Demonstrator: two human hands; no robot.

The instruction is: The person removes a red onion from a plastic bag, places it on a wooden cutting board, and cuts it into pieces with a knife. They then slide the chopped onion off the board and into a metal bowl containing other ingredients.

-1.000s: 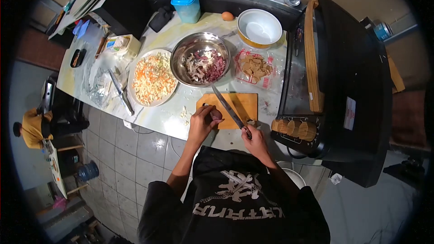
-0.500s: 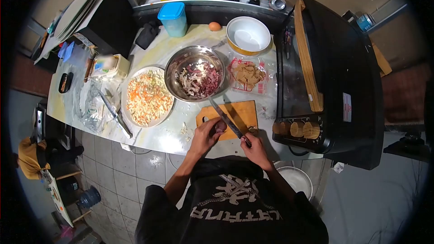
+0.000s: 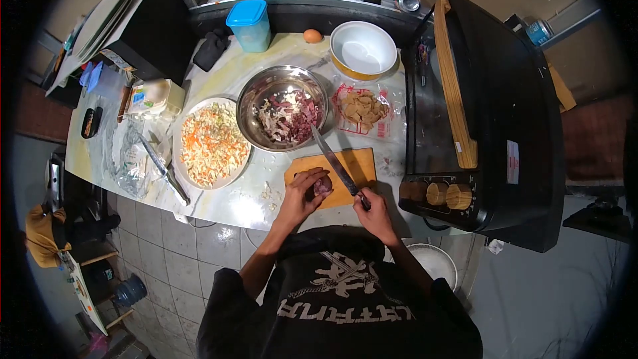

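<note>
Over the left part of the wooden cutting board, my left hand is closed around a rounded dark red chunk of food, perhaps meat. My right hand grips the black handle of a kitchen knife. Its blade slants across the board, apart from the chunk, with the tip near the rim of a steel bowl. Inside the bowl lie chopped dark red and pale pieces. My left fingers partly cover the chunk.
Left of the bowl, a plate bears shredded orange and white vegetables, with another knife beside it. Behind stand a white bowl, an egg and a blue-lidded container. A bag of brown pieces and a black oven are rightward.
My left fingers have shifted over the chunk, and more of its face shows. The knife remains in my right hand, its blade slightly turned. The whole view has shifted a little.
</note>
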